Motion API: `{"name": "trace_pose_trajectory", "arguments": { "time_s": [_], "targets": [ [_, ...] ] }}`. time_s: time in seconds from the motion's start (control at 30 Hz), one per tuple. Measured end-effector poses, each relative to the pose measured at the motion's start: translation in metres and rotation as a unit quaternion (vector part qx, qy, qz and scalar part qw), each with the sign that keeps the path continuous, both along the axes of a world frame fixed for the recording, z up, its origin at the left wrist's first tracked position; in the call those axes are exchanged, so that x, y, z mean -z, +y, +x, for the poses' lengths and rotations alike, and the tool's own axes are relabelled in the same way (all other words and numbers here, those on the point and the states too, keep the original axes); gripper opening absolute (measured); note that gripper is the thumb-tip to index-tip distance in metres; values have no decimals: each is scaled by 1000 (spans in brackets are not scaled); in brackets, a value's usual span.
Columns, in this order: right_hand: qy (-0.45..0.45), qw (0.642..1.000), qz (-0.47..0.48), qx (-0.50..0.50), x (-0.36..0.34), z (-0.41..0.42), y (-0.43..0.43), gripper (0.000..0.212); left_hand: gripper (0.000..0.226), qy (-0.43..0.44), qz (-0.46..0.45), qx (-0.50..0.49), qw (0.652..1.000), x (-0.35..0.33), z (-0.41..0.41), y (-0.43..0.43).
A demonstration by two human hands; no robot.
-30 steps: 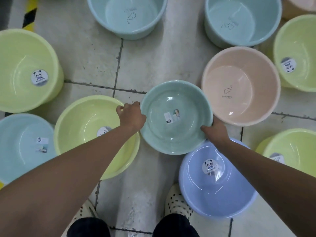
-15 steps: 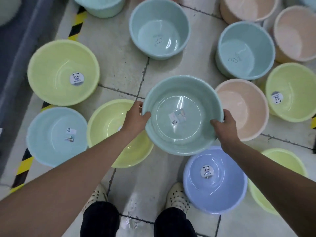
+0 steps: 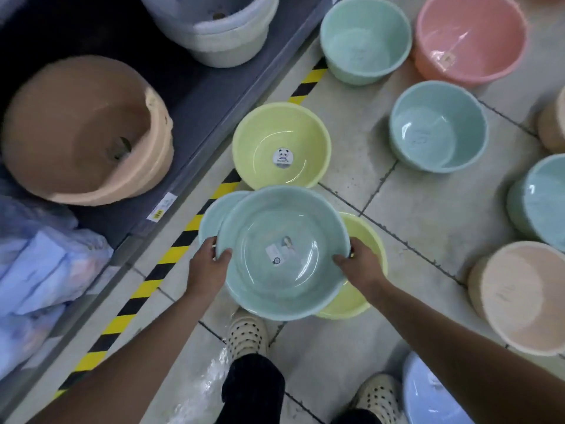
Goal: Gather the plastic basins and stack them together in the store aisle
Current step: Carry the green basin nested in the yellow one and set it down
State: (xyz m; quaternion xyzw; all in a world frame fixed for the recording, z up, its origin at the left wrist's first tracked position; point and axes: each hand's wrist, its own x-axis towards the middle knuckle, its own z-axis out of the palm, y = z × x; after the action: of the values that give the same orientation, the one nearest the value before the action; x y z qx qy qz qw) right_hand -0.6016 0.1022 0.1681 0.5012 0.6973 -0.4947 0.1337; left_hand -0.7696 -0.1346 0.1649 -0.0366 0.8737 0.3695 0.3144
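I hold a sea-green basin [image 3: 284,280] in the air by its rim. My left hand [image 3: 208,267] grips the left edge and my right hand [image 3: 360,267] grips the right edge. The basin hangs over a light blue basin [image 3: 214,215] on the floor, whose left rim shows, and partly hides a yellow basin [image 3: 363,240] to its right. Another yellow basin [image 3: 263,139] with a panda sticker stands just beyond. Blue basins [image 3: 437,127], a mint one [image 3: 363,38] and a pink one [image 3: 470,38] lie farther off.
A dark store shelf [image 3: 189,96] runs along the left, holding a brown tub [image 3: 82,130], grey tubs [image 3: 220,29] and wrapped goods [image 3: 39,270]. Yellow-black tape [image 3: 171,249] marks the floor beside it. A peach basin [image 3: 522,298] and a lilac one [image 3: 428,396] stand at right. My shoes [image 3: 247,335] are below.
I have lifted the sea-green basin off the floor and carried it left toward the shelf, over the light blue basin. My view turned left with it.
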Motion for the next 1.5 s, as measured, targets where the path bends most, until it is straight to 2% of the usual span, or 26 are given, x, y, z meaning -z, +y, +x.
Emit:
{"name": "trace_pose_trajectory", "arguments": {
  "time_s": [0.2,0.33,0.67,0.77,0.93,1.1,1.2,1.3,1.4,1.5],
  "targets": [
    [-22,997,32,-67,38,-86,-52,27,29,16,-57,-43,997,42,-53,-66],
    [-17,994,74,-80,73,-116,-68,31,29,22,-68,-46,996,77,-67,-77],
    [-30,987,113,-114,152,-128,-74,20,28,70,-117,27,990,155,-76,-88],
    [-30,981,128,-143,171,-130,-77,27,27,67,-115,9,991,172,-75,-91],
    [-138,963,139,-186,194,-137,-75,32,30,52,-93,-13,994,192,-67,-92],
    [-210,948,160,-177,207,-139,-81,19,24,46,-95,-8,994,208,-72,-87],
    [-220,946,159,-176,204,-135,-81,15,22,68,-98,0,993,208,-74,-88],
    [-183,957,150,-169,189,-124,-82,6,24,98,-94,-19,991,186,-69,-87],
    [-141,962,152,-179,160,-117,-80,9,26,107,-87,-34,990,154,-66,-84],
    [-81,983,106,-129,118,-113,-67,15,26,100,-81,-37,991,116,-68,-70]
  ]
}}
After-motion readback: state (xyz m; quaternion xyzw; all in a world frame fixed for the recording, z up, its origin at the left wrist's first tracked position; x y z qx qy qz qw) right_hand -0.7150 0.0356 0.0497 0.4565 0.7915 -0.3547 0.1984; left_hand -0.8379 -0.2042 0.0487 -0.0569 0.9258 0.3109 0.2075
